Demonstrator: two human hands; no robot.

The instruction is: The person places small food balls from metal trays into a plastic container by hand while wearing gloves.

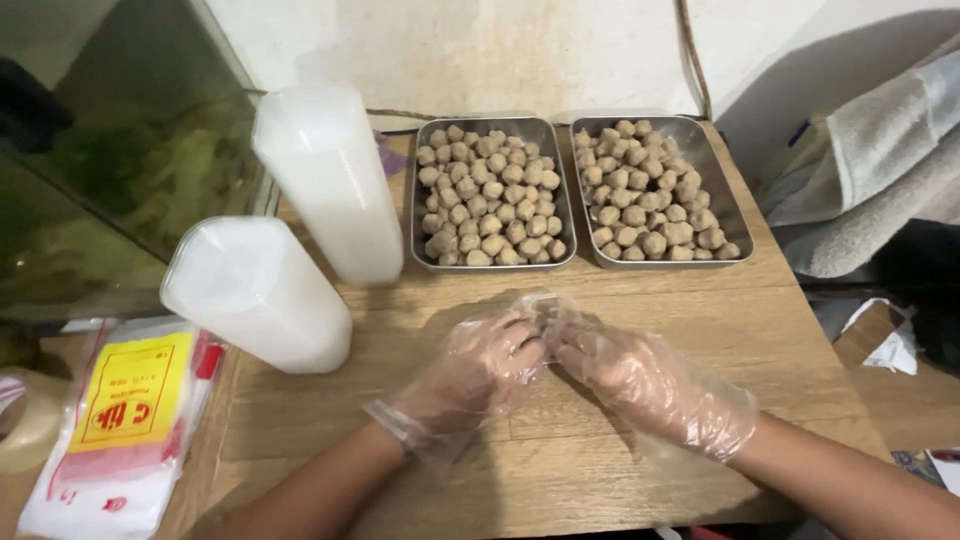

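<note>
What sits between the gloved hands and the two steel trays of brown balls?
Head view: only bare wooden table between the hands (left hand, right hand) and the left tray and right tray.

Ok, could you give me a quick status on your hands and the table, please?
Left hand and right hand gloved, together pinching a clear plastic bag. Two trays of meatballs behind. Nothing between.

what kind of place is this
Probably a small home or shop food-prep corner, not a full kitchen. Two steel trays of meatballs sit on a wooden table, beside stacked plastic containers, and both hands wear clear gloves.
</note>
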